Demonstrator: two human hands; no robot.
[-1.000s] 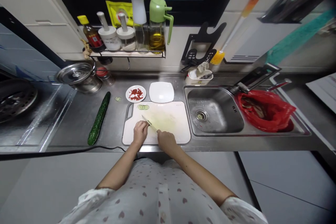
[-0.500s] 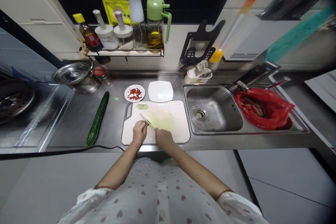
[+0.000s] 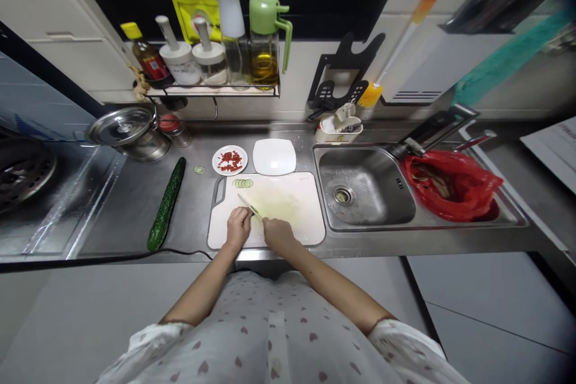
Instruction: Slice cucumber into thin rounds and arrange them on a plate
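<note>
White cutting board (image 3: 306, 204), rounded corners. Knife (image 3: 245, 201) angled over it, right hand (image 3: 278, 235) closed round the handle, a touch further left than 1 s ago. Left hand (image 3: 238, 227) on board by blade, fingers curled; can't tell if gripping anything. Thin slices (image 3: 243, 183) overlap far-left, unmoved. Bumpy cucumber (image 3: 167, 207) on steel counter (image 3: 121, 210), left. Bottle label (image 3: 155, 66) unreadable.

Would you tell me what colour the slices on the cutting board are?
The slices are pale green with darker rims, in the head view.
</note>
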